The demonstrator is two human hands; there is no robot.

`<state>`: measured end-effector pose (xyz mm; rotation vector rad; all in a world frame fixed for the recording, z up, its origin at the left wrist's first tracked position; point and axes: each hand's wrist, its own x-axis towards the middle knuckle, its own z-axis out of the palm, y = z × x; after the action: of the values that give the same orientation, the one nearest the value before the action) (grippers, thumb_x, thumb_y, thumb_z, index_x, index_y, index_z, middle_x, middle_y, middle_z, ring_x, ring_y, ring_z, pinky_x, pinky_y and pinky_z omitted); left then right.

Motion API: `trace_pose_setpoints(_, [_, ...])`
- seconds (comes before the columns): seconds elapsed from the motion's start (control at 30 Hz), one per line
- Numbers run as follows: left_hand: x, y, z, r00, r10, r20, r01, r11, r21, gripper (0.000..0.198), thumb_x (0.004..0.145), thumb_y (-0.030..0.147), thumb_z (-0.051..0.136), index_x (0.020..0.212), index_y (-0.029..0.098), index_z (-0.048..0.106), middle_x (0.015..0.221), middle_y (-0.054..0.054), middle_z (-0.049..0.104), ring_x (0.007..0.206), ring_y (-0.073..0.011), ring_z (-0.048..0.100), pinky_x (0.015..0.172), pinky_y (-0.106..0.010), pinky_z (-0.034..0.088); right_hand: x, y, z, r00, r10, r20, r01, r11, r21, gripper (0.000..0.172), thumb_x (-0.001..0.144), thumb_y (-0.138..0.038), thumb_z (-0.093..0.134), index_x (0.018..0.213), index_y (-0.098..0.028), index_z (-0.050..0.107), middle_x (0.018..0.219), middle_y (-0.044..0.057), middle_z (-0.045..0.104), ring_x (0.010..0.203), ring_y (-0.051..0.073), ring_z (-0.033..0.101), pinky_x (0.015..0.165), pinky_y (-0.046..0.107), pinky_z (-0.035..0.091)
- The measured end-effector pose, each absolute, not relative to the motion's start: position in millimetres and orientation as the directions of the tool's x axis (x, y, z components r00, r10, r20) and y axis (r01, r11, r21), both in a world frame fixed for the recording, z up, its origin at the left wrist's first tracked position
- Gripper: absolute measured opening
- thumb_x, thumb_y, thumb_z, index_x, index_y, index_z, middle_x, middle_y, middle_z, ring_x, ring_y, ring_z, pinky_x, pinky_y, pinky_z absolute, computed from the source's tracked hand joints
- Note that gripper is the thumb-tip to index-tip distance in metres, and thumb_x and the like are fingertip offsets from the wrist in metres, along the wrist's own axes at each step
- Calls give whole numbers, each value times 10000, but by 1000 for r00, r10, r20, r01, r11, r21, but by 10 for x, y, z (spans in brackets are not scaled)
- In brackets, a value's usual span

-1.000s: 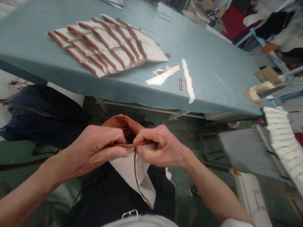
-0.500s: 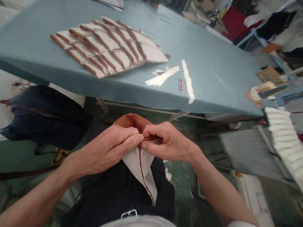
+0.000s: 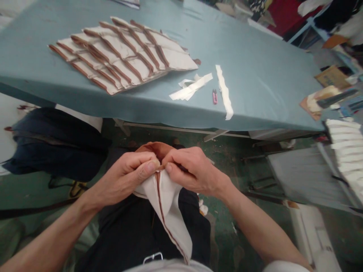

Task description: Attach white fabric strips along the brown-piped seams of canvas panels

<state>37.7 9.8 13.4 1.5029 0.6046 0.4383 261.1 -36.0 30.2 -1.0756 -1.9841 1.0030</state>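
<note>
While two hands (image 3: 133, 177) (image 3: 197, 170) pinch one cloth (image 3: 169, 202) (brown-seamed), one pink tool (image 3: 214, 98) beyond.

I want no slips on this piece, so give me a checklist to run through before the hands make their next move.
1. Left grip secure: ok, pinching the white cloth piece at its top edge.
2. Right grip secure: ok, pinching the same edge close beside the left.
3. Edge beneath the thumbs sound: cannot tell, the hands cover it.
4. Pink snips in hand: not ok, lying on the table.
5. Folded stack out of the way: ok, on the table, apart from both hands.
</note>
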Motion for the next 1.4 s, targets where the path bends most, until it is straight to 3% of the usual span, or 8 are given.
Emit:
trace_pose_setpoints(0.13, [378,123,134,786,607,-117,137,13,990,477,1070,491,543,696,196,516,652,52,419,551,-97,355,471,-215,293,2620,-413,212,-390,868,307,413,463,-784,200,989,-168,504,802,-207,566,732,-10,635,648,105,545,655,253,373])
trace_pose_setpoints(0.27, [381,136,216,823,568,-11,158,-210,965,347,1051,336,566,740,188,607,669,47,544,583,-101,479,533,-212,373,2609,-491,216,-349,925,151,246,246,-938,208,1017,-254,523,822,-203,571,677,-54,527,590,87,449,600,229,362])
trace_pose_setpoints(0.4, [400,95,256,798,591,113,187,-422,887,342,1023,240,581,688,201,523,614,76,452,542,-84,400,518,-225,309,2532,-559,168,-330,944,31,-2,32,-999,277,1031,-344,606,800,-198,561,632,-86,394,549,75,329,547,226,310])
trace_pose_setpoints(0.53, [453,67,256,758,644,105,140,-317,938,395,1016,279,589,642,206,485,589,70,433,532,-89,382,496,-227,305,2435,-565,45,-308,951,-37,-194,-101,-976,359,1017,-448,683,795,-203,544,640,-89,369,552,78,299,520,227,280])
trace_pose_setpoints(0.77, [476,12,165,715,681,-158,67,159,985,551,998,551,686,641,208,443,602,69,386,515,-78,298,443,-209,255,2491,-442,-5,-320,925,206,160,267,-950,366,1077,-434,554,785,-219,504,655,-66,449,588,90,390,602,250,330])
trace_pose_setpoints(0.93, [475,-54,115,743,641,-192,1,286,958,577,979,649,682,675,206,472,640,48,459,526,-84,345,461,-215,283,2518,-414,-98,-308,932,190,148,244,-958,516,1077,-635,536,771,-222,485,658,-62,457,588,88,381,583,254,319])
trace_pose_setpoints(1.2, [445,103,94,678,735,-12,93,-70,993,580,1086,597,455,722,182,633,678,3,579,622,-140,491,589,-253,444,2514,-357,-117,-219,975,47,103,71,-992,647,966,-810,605,721,-221,497,605,-73,418,548,83,325,536,242,294])
trace_pose_setpoints(1.4, [370,130,310,744,668,-12,211,-218,953,273,966,367,637,767,184,676,646,51,556,559,-105,475,520,-208,382,2561,-378,113,-238,971,30,100,55,-993,583,989,-712,654,724,-209,521,603,-74,425,538,78,323,511,233,269])
